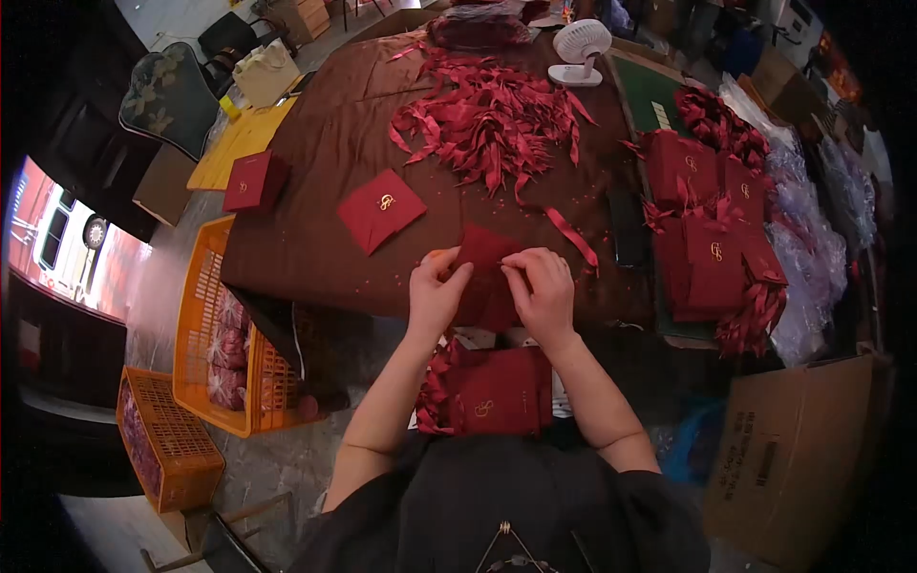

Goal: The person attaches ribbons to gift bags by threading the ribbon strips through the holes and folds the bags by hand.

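Observation:
A dark red paper gift bag (484, 250) is between my hands at the near edge of the cloth-covered table. My left hand (437, 291) is closed, its thumb and fingers pinching the bag's left side. A small orange patch shows at its fingertips; what it is I cannot tell. My right hand (544, 291) has thumb and forefinger pinched together at the bag's right side, and what is in that pinch is too small to name. Beyond the left hand lies a flat red bag (382, 210) with a gold logo. A loose red ribbon (570, 234) lies past the right hand.
A heap of red ribbons (492, 119) covers the table's far middle, near a white fan (581, 50). Stacked red bags (702, 253) stand at the right, and more bags (497, 392) sit below my hands. Orange crates (201, 334) stand left; a cardboard box (788, 458) stands right.

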Action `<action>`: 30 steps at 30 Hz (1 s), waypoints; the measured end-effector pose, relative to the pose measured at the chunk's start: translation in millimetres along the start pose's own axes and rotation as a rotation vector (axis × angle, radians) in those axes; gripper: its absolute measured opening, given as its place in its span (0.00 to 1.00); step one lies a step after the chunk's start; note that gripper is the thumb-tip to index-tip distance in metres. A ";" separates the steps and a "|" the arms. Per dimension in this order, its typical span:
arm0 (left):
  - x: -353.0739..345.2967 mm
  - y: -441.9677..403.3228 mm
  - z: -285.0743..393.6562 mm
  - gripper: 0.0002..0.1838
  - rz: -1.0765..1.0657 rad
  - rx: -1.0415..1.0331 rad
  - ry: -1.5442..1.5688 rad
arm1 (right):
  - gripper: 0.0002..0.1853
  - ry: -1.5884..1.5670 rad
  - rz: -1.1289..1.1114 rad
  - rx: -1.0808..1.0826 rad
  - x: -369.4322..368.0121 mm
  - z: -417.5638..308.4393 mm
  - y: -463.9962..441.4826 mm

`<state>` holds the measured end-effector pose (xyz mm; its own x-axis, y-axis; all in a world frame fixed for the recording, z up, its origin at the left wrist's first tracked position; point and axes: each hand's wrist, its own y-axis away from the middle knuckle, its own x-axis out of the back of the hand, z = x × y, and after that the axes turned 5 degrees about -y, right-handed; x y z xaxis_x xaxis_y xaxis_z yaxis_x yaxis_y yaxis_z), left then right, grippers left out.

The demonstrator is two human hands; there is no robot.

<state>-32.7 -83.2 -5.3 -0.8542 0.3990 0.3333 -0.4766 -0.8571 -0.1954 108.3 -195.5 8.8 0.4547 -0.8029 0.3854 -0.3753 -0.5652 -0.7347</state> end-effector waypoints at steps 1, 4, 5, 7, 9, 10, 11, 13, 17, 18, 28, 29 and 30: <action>-0.9 0.8 -0.1 0.15 -0.003 0.008 0.103 | 0.06 -0.014 -0.035 -0.038 -3.3 -0.1 0.5; -3.9 6.6 5.6 0.14 -0.019 0.137 0.183 | 0.05 -0.007 -0.037 -0.040 -14.1 2.3 0.0; -4.7 8.4 6.7 0.14 -0.020 0.135 0.181 | 0.05 -0.005 -0.031 -0.039 -17.6 3.0 0.1; -6.6 11.0 8.2 0.14 0.025 0.079 0.203 | 0.06 -0.018 -0.033 -0.024 -19.3 0.4 -1.1; -7.7 12.9 8.0 0.14 0.037 0.052 0.216 | 0.06 -0.031 -0.040 -0.009 -20.7 -2.0 -0.1; -7.9 14.1 7.5 0.14 0.050 0.026 0.229 | 0.06 -0.052 -0.047 -0.019 -21.7 -3.1 1.1; -7.7 15.1 5.7 0.14 0.051 0.027 0.230 | 0.06 -0.073 -0.053 -0.030 -22.3 -3.8 2.5; -7.1 16.2 4.2 0.13 0.052 -0.070 0.126 | 0.06 -0.088 -0.056 -0.040 -22.1 -4.7 4.4; -7.4 22.2 14.2 0.13 0.062 -0.112 0.065 | 0.06 -0.130 -0.047 -0.081 -21.7 -7.4 6.2; -8.5 22.7 13.8 0.13 0.066 -0.121 0.081 | 0.06 -0.130 -0.047 -0.080 -20.9 -9.6 6.0; -8.4 31.7 21.3 0.13 0.050 -0.080 0.027 | 0.05 -0.276 -0.014 -0.231 -22.5 -14.3 9.0; -9.0 31.1 20.6 0.13 0.050 -0.079 0.027 | 0.05 -0.289 -0.009 -0.242 -22.3 -14.1 9.3; -9.4 30.5 19.4 0.13 0.068 -0.097 0.031 | 0.05 -0.288 -0.008 -0.243 -21.6 -14.4 8.7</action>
<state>-35.2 -119.4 3.4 -0.8906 0.3523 0.2875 -0.4339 -0.8476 -0.3054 83.5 -185.8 2.1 0.6541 -0.7316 0.1920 -0.5360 -0.6274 -0.5649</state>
